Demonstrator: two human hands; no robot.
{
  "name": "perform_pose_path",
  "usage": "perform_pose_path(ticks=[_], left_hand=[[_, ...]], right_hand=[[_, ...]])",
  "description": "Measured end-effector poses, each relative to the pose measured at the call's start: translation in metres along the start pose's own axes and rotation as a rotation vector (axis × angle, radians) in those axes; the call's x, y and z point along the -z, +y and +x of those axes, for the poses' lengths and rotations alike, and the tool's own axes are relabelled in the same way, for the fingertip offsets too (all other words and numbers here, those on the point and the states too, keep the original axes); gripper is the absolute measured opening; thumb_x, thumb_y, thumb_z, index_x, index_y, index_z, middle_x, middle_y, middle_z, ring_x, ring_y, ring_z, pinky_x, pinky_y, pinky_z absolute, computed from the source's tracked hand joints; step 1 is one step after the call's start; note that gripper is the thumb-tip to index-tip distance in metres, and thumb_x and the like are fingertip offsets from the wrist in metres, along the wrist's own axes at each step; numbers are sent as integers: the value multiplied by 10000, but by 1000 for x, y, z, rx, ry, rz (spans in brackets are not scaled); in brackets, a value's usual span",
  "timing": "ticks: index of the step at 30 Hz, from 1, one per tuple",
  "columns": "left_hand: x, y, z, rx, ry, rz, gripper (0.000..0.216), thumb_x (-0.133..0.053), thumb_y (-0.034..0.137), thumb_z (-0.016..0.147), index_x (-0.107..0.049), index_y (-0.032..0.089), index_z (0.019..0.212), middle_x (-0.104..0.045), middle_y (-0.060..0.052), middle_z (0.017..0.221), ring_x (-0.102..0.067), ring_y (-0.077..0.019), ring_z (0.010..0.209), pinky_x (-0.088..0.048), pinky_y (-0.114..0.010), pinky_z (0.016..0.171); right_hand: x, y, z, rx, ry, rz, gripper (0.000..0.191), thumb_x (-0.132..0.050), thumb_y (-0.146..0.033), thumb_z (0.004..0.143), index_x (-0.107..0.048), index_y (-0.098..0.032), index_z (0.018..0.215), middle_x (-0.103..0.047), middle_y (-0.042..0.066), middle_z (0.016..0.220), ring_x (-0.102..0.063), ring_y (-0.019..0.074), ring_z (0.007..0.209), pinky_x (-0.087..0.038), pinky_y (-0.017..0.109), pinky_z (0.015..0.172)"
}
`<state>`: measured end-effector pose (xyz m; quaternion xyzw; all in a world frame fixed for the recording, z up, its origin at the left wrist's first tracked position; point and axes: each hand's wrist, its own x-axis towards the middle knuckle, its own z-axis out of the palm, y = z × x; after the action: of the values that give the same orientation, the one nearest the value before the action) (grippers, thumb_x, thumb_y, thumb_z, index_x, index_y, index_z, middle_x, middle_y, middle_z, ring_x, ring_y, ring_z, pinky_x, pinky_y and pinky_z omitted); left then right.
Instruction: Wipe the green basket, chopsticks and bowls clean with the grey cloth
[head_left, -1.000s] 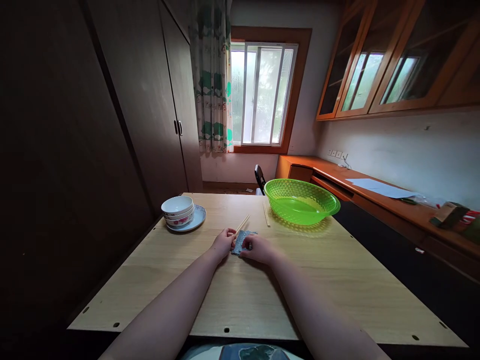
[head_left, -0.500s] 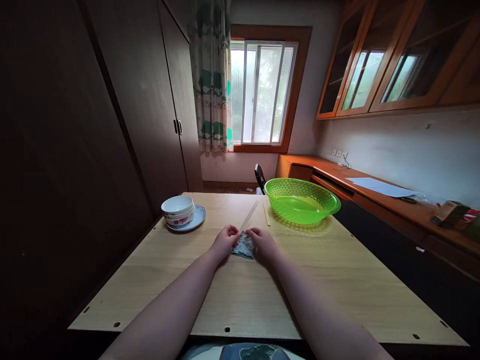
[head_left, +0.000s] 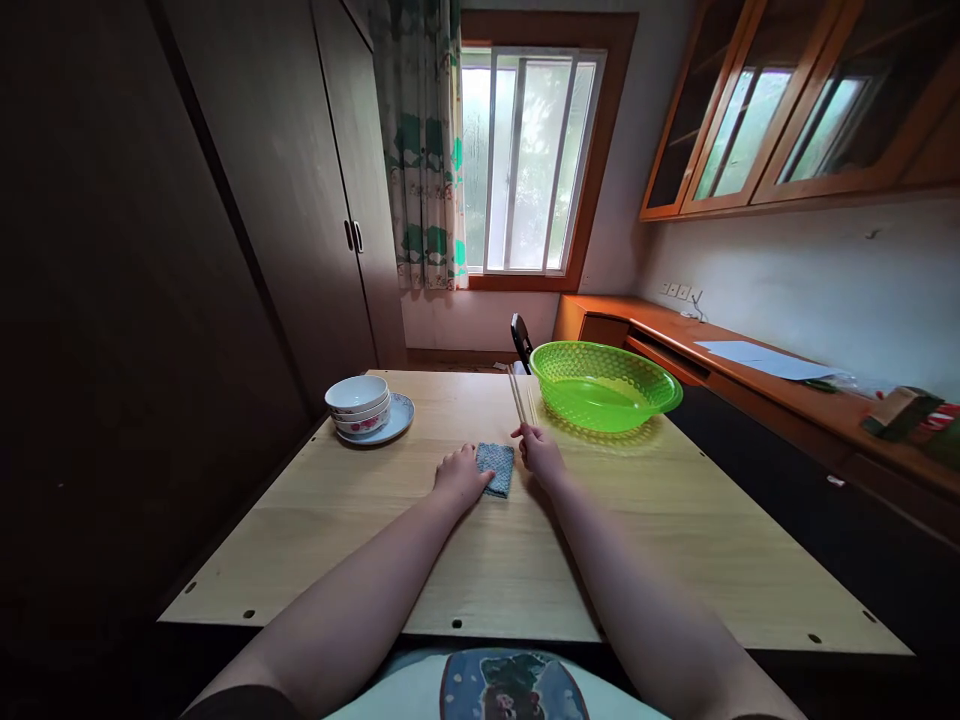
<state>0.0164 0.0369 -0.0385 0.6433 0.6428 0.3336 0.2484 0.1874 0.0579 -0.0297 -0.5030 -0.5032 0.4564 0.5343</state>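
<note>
My right hand (head_left: 541, 455) is closed around the lower end of a pair of chopsticks (head_left: 517, 393), which point away toward the far edge. Just right of them another pale chopstick (head_left: 531, 402) lies on the table, partly hidden by my hand. A folded blue-grey cloth (head_left: 498, 470) rests on the wood near the middle. My left hand (head_left: 459, 478) grips the cloth's left side, its thumb over the lower part; the fingertips are partly hidden.
A green plastic basket (head_left: 667, 392) stands at the table's back right. At the back left, stacked white bowls (head_left: 357, 396) sit on a plate (head_left: 402, 420). Beyond the table (head_left: 360, 540) is a dark chair (head_left: 520, 338). A desk (head_left: 720, 350) with papers runs along the right wall.
Both hands were together at the cloth. The right has moved right and away from it with the chopsticks. The cloth now lies flatter, more exposed, with the left hand at its side.
</note>
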Motion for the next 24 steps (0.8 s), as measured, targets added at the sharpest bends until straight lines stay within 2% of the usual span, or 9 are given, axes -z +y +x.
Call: perform_pose_path(ticks=[5,7,9,11,15,17,19,22,24], left_hand=[[2,0,5,73,-125,-294,242,-754,99,515,-621,208,685,-636,-35,664,-620,-289,947,-412,-302,786],[7,-2,8,67,-150,-398,186,-710,74,545,-631,199,659,-628,-19,627,-628,-252,865,-426,-279,736],[11,-4,12,65,-143,-485,183,-689,97,600,-650,186,755,-668,-18,705,-635,-212,826,-446,-259,712],[14,-6,16,75,-138,-580,278,-675,133,656,-638,173,929,-702,-31,828,-649,-186,817,-473,-253,712],[17,-8,20,135,-175,-847,551,-706,140,654,-531,158,1176,-711,-68,940,-672,-182,789,-517,-290,720],[18,-7,20,170,-195,-1003,575,-729,118,624,-533,147,1164,-703,-80,958,-669,-177,785,-522,-295,725],[21,-6,19,159,-245,-1109,499,-725,115,628,-570,136,1102,-694,-83,978,-662,-168,806,-518,-284,750],[27,-2,18,123,-368,-1240,316,-662,171,714,-620,127,1024,-692,-84,981,-653,-163,846,-513,-271,791],[33,0,17,154,-410,-1325,235,-580,243,791,-638,126,986,-694,-89,961,-647,-168,843,-518,-282,795]], right_hand=[[-8,5,-3,-43,-127,-17,333,-483,-549,797,-508,-223,734,-386,-72,464,-303,91,396,-232,232,409],[-12,3,-5,-38,-147,-14,294,-523,-511,771,-507,-220,736,-419,-69,487,-318,88,412,-240,230,418],[-14,-1,-8,-12,-156,-7,309,-550,-517,752,-549,-209,784,-475,-60,540,-339,84,428,-249,229,426],[-16,-4,-11,22,-190,-6,362,-566,-543,743,-601,-200,855,-516,-51,588,-355,82,443,-249,228,431],[-17,-6,-17,13,-310,-32,392,-540,-575,773,-627,-195,809,-459,-59,516,-331,82,440,-220,224,435],[-17,-5,-18,-11,-351,-27,396,-501,-576,803,-610,-197,768,-430,-63,482,-311,82,426,-213,222,434],[-18,-3,-17,-32,-377,-33,392,-489,-568,816,-591,-197,742,-445,-59,469,-305,80,412,-212,219,429],[-20,0,-16,-70,-394,-64,384,-498,-565,815,-563,-198,722,-484,-46,469,-314,79,395,-214,217,419],[-21,0,-17,-98,-385,-65,390,-483,-575,821,-542,-204,716,-473,-49,463,-308,80,390,-207,217,414]])
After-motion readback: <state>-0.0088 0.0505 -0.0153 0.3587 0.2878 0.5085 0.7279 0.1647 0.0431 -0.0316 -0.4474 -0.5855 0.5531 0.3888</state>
